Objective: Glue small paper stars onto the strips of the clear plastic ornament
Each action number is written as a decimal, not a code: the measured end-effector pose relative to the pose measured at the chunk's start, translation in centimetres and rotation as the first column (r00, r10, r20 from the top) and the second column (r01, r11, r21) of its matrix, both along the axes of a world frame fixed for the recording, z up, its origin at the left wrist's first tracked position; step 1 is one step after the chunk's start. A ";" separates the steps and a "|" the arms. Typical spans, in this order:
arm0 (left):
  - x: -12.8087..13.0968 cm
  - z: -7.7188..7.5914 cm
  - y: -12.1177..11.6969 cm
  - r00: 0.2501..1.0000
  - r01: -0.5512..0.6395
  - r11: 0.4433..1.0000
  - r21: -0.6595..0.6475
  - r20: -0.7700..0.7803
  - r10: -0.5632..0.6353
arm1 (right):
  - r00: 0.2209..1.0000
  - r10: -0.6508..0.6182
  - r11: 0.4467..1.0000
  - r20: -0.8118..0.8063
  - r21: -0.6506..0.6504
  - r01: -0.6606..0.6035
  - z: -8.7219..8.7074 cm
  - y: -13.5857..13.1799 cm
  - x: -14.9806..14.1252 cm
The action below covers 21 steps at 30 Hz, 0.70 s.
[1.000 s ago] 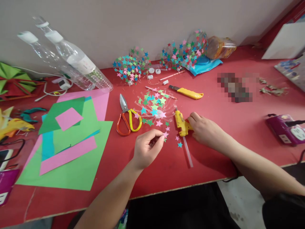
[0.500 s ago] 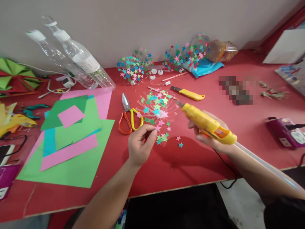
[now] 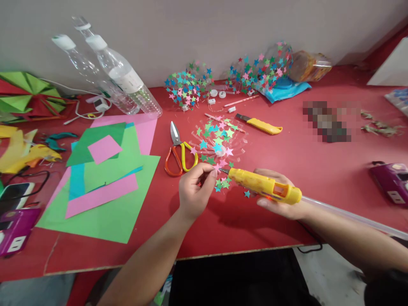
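My left hand (image 3: 196,189) is closed in a pinch, thumb against forefinger, on a pink paper star (image 3: 217,168). In my right hand (image 3: 278,203) is a yellow hot glue gun (image 3: 263,183), its metal nozzle touching or very close to the star. A long clear glue stick (image 3: 347,219) runs out of its back end along my forearm. Just beyond my hands, green, blue and pink paper stars (image 3: 218,147) lie over a clear plastic piece cut into splayed strips. Scissors (image 3: 178,155) with one red and one yellow handle lie left of them.
A yellow utility knife (image 3: 262,126) lies behind the stars. Coloured paper sheets (image 3: 105,229) cover the left side, with plastic bottles (image 3: 124,80) behind. Star-covered clear pieces (image 3: 188,87) stand along the wall. Purple power strips (image 3: 390,182) sit at both sides.
My right hand has brought the glue gun left and down, so its nozzle meets the star in my left hand. My left hand keeps its pinch. The whole view has shifted slightly.
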<state>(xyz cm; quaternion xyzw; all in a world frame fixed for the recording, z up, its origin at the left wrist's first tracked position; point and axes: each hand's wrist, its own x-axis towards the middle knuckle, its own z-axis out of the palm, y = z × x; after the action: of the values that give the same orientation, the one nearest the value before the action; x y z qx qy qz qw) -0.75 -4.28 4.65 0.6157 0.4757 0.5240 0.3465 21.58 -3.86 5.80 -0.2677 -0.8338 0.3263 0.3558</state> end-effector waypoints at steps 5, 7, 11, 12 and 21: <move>0.1 0.1 -0.1 1.000 0.000 1.000 -0.016 -0.023 0.000 | 0.998 -0.016 0.997 0.054 -0.075 0.020 -0.2 -0.1 0.2; 0.1 0.1 -0.2 1.000 -0.004 1.000 -0.017 -0.031 0.004 | 0.997 -0.033 0.996 0.075 -0.082 0.039 -0.3 -0.1 0.2; 0.1 0.2 -0.2 0.999 -0.003 1.000 -0.018 -0.034 0.002 | 0.998 -0.041 0.993 0.050 -0.113 0.046 -0.4 -0.2 0.2; 0.1 0.2 -0.2 0.999 -0.003 1.000 -0.020 -0.032 0.002 | 0.999 -0.037 0.991 0.036 -0.124 0.041 -0.4 -0.2 0.1; 0.2 0.3 -0.1 0.998 -0.008 1.000 0.024 -0.063 0.009 | 1.000 -0.018 0.998 0.016 -0.060 0.019 -0.2 0.0 -0.1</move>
<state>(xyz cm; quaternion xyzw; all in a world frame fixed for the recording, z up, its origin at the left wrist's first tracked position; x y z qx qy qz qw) -0.55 -4.40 4.90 0.6339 0.4826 0.5116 0.3218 21.52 -3.90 5.57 -0.2885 -0.8238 0.3459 0.3442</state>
